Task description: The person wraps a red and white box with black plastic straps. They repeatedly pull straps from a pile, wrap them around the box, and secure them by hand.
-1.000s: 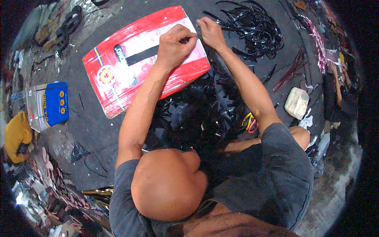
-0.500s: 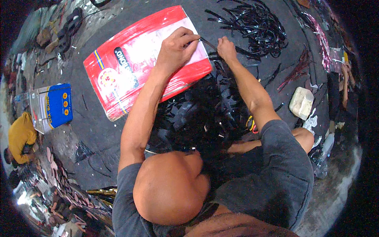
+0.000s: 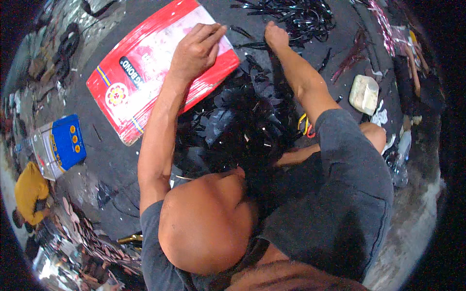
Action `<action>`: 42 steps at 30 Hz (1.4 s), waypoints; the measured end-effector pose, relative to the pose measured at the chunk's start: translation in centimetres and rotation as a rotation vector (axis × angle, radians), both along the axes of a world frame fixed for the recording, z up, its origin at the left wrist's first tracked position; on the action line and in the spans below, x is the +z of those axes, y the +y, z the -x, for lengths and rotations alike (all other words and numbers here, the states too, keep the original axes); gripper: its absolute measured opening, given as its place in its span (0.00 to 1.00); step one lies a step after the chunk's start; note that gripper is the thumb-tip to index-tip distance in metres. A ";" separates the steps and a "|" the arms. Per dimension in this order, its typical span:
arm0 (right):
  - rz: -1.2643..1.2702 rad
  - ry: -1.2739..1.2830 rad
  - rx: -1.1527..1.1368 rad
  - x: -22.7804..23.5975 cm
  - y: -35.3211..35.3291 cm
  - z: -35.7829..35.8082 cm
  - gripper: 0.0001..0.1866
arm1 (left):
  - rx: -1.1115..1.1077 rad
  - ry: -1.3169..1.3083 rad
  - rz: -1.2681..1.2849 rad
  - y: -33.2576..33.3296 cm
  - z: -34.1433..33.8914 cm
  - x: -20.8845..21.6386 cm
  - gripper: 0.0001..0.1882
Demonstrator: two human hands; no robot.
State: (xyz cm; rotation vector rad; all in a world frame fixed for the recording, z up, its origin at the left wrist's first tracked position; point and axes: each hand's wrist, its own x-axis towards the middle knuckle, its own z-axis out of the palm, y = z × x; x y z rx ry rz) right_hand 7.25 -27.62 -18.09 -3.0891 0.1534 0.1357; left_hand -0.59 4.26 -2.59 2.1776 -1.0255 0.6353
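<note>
My left hand (image 3: 196,51) rests over the right end of a red and white rectangular tin (image 3: 145,63), its thumb and fingers pinched together at the tin's edge. Farther right, above the dark floor, my right hand (image 3: 277,37) is closed, knuckles up. What either hand pinches is too small or hidden to make out. Beyond the right hand lies a tangled pile of shiny black strips (image 3: 310,19). Between my arms, below the tin, spreads a heap of black scrap pieces (image 3: 238,116). Scissors with yellow and red handles (image 3: 306,126) lie beside my right upper arm.
A whitish block-like container (image 3: 364,94) stands to the right. Pink shiny strips (image 3: 383,29) lie at the far right, near another person's arm (image 3: 415,72). On the left are a blue and white tin (image 3: 68,140) and a person in yellow (image 3: 31,191).
The whole view has shifted, moving the tin up and left in it. My hands have drawn farther apart. A black strip stretched between them earlier can no longer be clearly made out there.
</note>
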 end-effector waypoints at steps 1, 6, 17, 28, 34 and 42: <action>-0.004 0.018 -0.044 0.6 -1.0 0.1 0.18 | 0.008 -0.004 -0.004 0.4 0.0 -0.1 0.19; -0.106 -0.257 -0.481 2.8 -18.1 -2.2 0.23 | -0.040 -0.042 0.078 -3.0 -0.9 0.4 0.18; -0.605 0.405 0.050 15.1 6.5 19.7 0.27 | 0.172 0.184 0.047 -1.8 3.0 2.2 0.14; -1.521 0.268 0.114 27.8 2.8 22.2 0.18 | -0.254 0.749 0.353 -8.0 14.7 0.6 0.43; -1.551 0.179 0.130 32.7 3.6 23.5 0.19 | -0.114 0.278 0.510 -8.7 15.7 1.4 0.30; -1.782 -0.369 -0.053 39.8 0.0 22.0 0.16 | -0.235 0.303 0.136 -5.6 17.0 -0.9 0.21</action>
